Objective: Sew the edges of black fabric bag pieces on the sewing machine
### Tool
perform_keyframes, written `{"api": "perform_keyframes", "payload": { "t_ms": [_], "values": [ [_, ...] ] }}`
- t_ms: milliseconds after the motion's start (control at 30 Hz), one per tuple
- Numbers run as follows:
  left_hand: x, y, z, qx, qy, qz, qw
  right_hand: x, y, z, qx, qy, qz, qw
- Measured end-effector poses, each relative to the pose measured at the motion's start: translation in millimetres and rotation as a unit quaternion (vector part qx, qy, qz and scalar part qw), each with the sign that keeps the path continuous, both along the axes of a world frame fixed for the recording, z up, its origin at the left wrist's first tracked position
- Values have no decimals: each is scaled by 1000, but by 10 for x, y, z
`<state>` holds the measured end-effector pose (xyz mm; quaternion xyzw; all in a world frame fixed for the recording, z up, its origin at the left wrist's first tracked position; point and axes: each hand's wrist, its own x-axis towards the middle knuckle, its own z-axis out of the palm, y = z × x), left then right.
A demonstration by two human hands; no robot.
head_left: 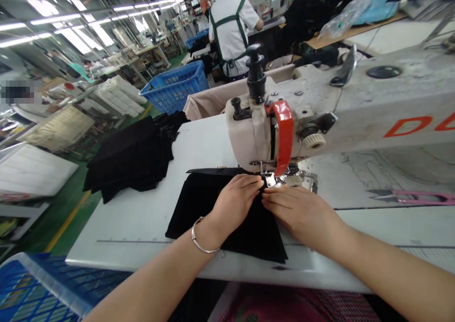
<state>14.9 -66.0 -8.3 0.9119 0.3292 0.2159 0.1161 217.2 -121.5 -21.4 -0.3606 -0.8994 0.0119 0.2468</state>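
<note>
A folded piece of black fabric point(199, 203) lies on the sewing table, its upper right corner at the presser foot point(270, 180) of the sewing machine point(256, 137). My left hand point(236, 199) rests on top of the cloth, fingers stretched out flat and close together, tips beside the foot. From the right, my right hand point(298, 210) has its fingertips gathered at the cloth's edge, just below the foot; its thumb is hidden. Along the top of the fabric runs a dark strip point(213, 171) with a small gold-coloured piece on it.
A stack of black fabric pieces point(128, 151) sits at the table's left end. Pink thread snips point(419, 197) lie at the right. Blue crates stand at lower left point(53, 284) and behind the table point(177, 87). Beyond the machine, a person in a green apron point(231, 33) faces away.
</note>
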Motion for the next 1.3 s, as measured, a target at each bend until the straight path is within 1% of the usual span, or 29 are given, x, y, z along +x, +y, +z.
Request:
{"api": "perform_keyframes", "payload": {
  "t_ms": [200,433,533,633,700,767,833,933,1000,1033,1100,1133,1200,1300],
  "values": [
    [20,-2,30,-9,-4,5,1000,5,0,12,-8,8,0,1000],
    [16,33,47,-21,20,9,1000,3,-5,55,-28,24,-6,999],
    [5,57,36,-28,16,0,999,-35,-7,45,-42,32,-8,999],
    [-23,60,80,-37,18,-11,999,-30,-20,44,-47,30,-8,998],
    [-62,-15,153,-59,37,-23,997,55,-65,82,-53,16,2,998],
    [-114,-185,233,-84,71,-44,993,215,-145,149,-65,-12,5,998],
    [-170,-419,285,-92,111,-66,987,409,-222,213,-70,-41,-19,997],
    [-231,-740,280,-59,148,-90,983,596,-209,233,-48,-67,-77,994],
    [-250,-860,245,-35,132,-96,986,579,-88,198,-35,-71,-119,990],
    [-255,-889,229,-34,112,-94,989,533,-10,176,-30,-70,-142,987],
    [-259,-906,209,-58,54,-82,993,410,125,146,-18,-64,-184,981],
    [-260,-905,205,-80,23,-76,994,353,158,141,-17,-56,-190,980],
    [-261,-903,202,-120,-33,-65,990,280,115,153,-27,-35,-165,985],
    [-259,-921,179,-141,-83,-34,986,268,-198,185,-83,9,-77,994]
  ]
}}
